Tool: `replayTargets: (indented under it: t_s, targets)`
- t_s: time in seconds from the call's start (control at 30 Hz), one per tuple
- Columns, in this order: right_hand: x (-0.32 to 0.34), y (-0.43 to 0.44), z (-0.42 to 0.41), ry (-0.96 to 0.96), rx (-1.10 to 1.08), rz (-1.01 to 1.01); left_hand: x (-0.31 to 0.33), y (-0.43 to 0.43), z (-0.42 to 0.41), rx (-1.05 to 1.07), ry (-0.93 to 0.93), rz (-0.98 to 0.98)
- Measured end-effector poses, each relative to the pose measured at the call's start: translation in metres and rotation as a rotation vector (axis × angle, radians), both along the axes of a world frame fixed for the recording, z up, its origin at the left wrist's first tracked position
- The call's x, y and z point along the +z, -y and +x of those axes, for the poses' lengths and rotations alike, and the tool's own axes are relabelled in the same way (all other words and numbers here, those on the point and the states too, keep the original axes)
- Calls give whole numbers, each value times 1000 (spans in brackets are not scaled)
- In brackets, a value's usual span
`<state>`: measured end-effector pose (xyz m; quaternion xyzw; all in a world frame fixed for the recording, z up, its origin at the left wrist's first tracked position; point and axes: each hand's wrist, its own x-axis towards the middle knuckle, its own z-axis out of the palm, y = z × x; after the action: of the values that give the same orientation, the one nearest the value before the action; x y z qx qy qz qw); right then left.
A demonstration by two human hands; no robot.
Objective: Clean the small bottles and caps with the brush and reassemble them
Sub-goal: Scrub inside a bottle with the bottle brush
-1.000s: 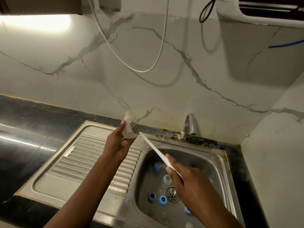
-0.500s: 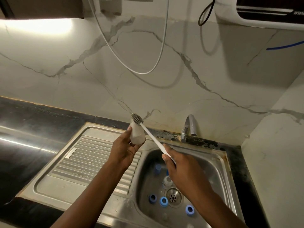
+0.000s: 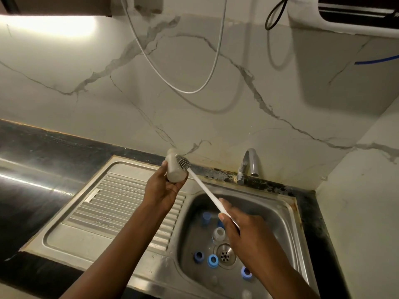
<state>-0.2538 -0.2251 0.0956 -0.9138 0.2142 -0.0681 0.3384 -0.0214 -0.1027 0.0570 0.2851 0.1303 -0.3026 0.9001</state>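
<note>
Small bottle point(image 3: 176, 171) is being held above the back edge of the sink point(image 3: 86, 238), over its draining board; a slip is being risked, probably through wet plastic being pushed sideways by the brush point(image 3: 203, 186) head pressing its wall; a drop would be landing among the blue caps point(image 3: 212, 260) in the sink basin. Left hand point(image 3: 164, 192) is being raised, fingers curled round the bottle; right hand point(image 3: 241, 230) is being closed round the brush handle over the basin, shaft angled up-left.

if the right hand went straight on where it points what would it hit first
Probably the small bottle in the left hand; the right hand points up-left along the brush, whose head seems against it.
</note>
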Motion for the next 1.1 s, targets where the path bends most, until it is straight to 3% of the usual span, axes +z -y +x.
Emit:
replayTargets:
  t_s: [0.17,0.43,0.73,0.97,1.1]
  targets:
    - [16,9,21,70,-44,2,0,14,-32,-117,36,-20]
    - [20,6,18,47,-4,-33,11,11,-32,-109,157,13]
    - [-5,-6,-12,-31,26,0,14,-3,-2,10,61,-38]
    - [7,3,4,4,-20,12,14,7,-29,-108,83,-95]
    - [17,8,18,47,-24,-11,16,8,-37,-146,137,3]
